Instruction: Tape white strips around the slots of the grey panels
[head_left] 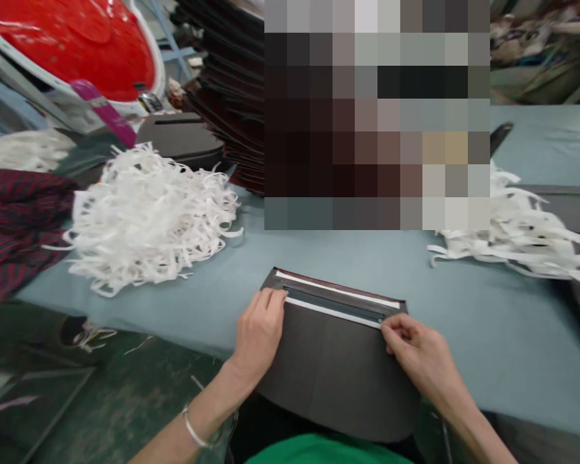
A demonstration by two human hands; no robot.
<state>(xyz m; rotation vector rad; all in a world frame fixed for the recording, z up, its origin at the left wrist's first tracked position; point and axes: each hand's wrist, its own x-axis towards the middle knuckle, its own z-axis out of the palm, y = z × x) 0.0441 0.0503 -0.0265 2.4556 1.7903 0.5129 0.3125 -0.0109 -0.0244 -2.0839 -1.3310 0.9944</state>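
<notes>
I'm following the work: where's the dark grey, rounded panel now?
Head view, bottom centre: the panel overhangs the near edge of the pale blue table, between the left hand and right hand.

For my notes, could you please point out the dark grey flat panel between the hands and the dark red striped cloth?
Dark grey flat panel [341, 370], head view: middle of its broad face.
Dark red striped cloth [22, 225], head view: its visible middle.

No legible text, label, brand, number or sign on anything in the head view.
</notes>
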